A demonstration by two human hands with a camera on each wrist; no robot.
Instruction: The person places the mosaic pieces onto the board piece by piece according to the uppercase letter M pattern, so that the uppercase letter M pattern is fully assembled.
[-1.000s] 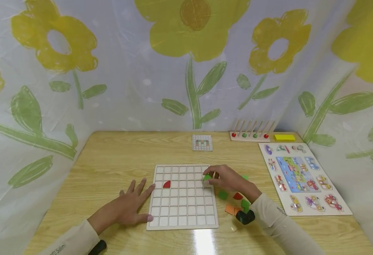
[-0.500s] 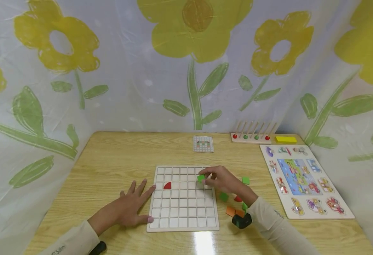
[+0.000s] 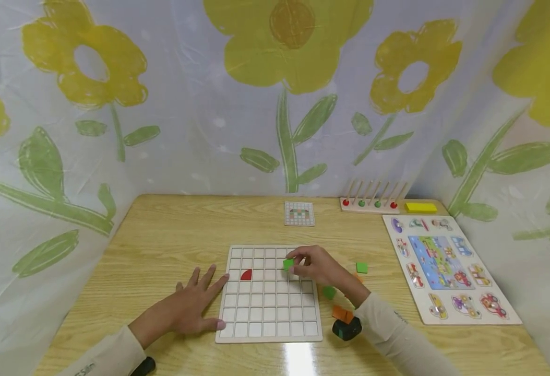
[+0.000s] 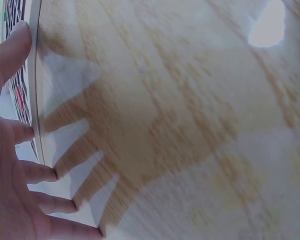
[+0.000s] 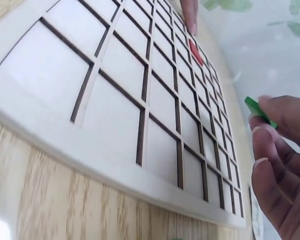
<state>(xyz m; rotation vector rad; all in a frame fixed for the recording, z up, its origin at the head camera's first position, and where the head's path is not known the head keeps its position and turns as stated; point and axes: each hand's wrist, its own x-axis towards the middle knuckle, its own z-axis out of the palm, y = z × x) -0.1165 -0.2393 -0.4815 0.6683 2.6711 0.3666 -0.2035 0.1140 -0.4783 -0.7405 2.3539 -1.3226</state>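
Note:
A white grid board (image 3: pixel 269 314) with square compartments lies on the wooden table. One red quarter-circle tile (image 3: pixel 246 274) sits in a compartment near its upper left. My right hand (image 3: pixel 316 265) pinches a green square tile (image 5: pixel 260 112) between thumb and fingers, held above the board's upper right part. With fingers spread, my left hand (image 3: pixel 191 308) rests at the board's left edge; its thumb and a fingertip touch the frame, and the other fingers lie on the table.
Loose green tiles (image 3: pixel 361 268) and orange tiles (image 3: pixel 342 314) lie right of the board, partly hidden by my right arm. Behind stand a small pattern card (image 3: pixel 299 213), a peg rack (image 3: pixel 370 204) and a yellow block (image 3: pixel 421 208). A picture puzzle (image 3: pixel 449 271) lies at right.
My right hand has moved left over the board with the green tile, from near its right edge. The left hand stays in place.

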